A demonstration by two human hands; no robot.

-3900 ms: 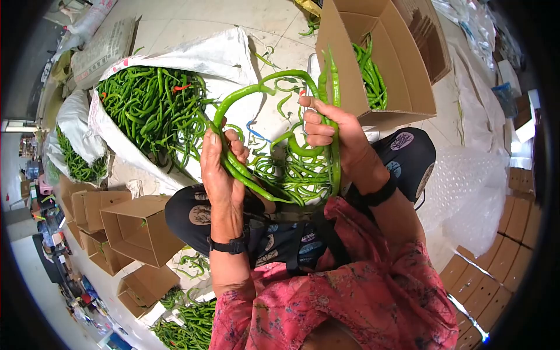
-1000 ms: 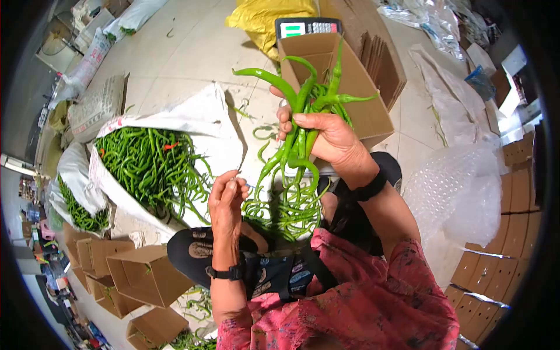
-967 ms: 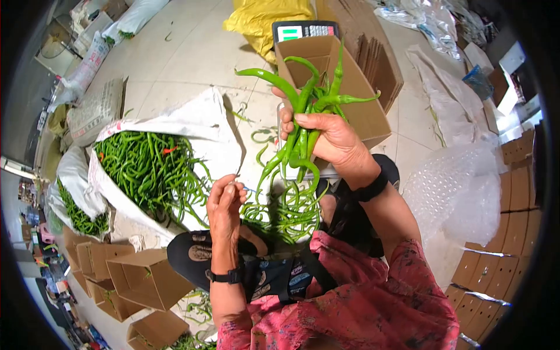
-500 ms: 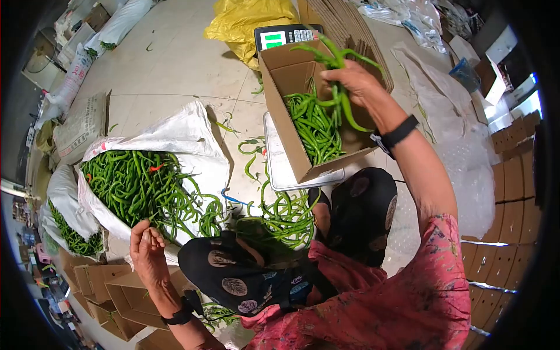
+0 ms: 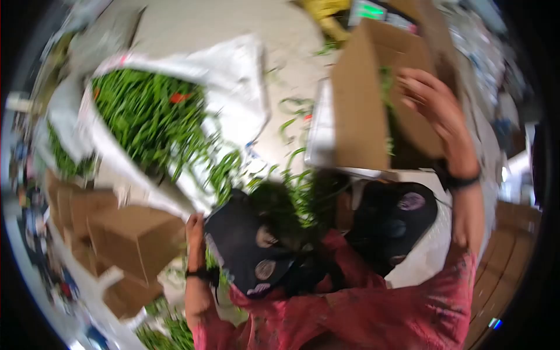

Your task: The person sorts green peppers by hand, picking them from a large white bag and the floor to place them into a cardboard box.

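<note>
Over the open cardboard box (image 5: 360, 99) hangs my right hand (image 5: 430, 102), blurred, with its fingers loosely bent and apart and no peppers in it. Green chili peppers (image 5: 387, 87) show in part inside the box; its near wall hides the others. My left hand (image 5: 195, 226) is low beside my knee, at the lower edge of a white woven sack (image 5: 236, 87). Motion blur and the small view hide what its fingers do. Long green chili peppers (image 5: 149, 119) fill the sack's mouth and spill out, with a few red ones among them.
The box stands on a scale platform (image 5: 319, 131), with a lit green display (image 5: 370, 10) behind it. A yellow bag (image 5: 326, 14) lies at the back. Empty cardboard boxes (image 5: 137, 233) stand at the lower left. Loose peppers (image 5: 300, 186) lie on the floor before my legs.
My right hand has let go of the bunch of chili peppers and remains above the box. My left hand has moved down to the sack's lower edge by my knee. The view has turned left.
</note>
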